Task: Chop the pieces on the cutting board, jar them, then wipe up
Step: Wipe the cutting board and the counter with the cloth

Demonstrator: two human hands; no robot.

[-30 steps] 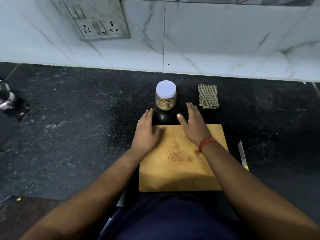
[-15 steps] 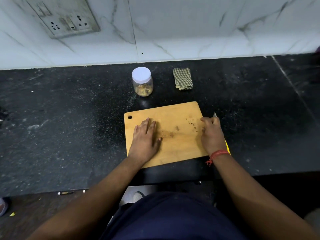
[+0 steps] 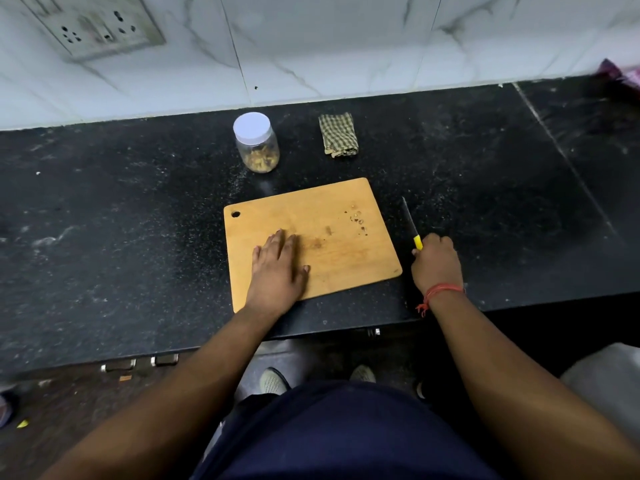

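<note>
Crumbs (image 3: 357, 219) of the pieces lie on the cutting board (image 3: 343, 258), ahead and right of the left hand (image 3: 278, 268), which presses flat with fingers straight, likely steadying it. The right hand (image 3: 434, 263) grips the knife (image 3: 412, 226) on the tabletop (image 3: 138, 220), probably to chop. The jar (image 3: 257, 142) stands capped beyond.

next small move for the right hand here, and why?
Probably lift the knife and bring its blade over the small pieces near the cutting board's far right corner. The right hand already grips the yellow handle beside the board, the left hand rests flat on the board steadying it, and those few pieces look uncut. The jar stays lidded for now.
</note>
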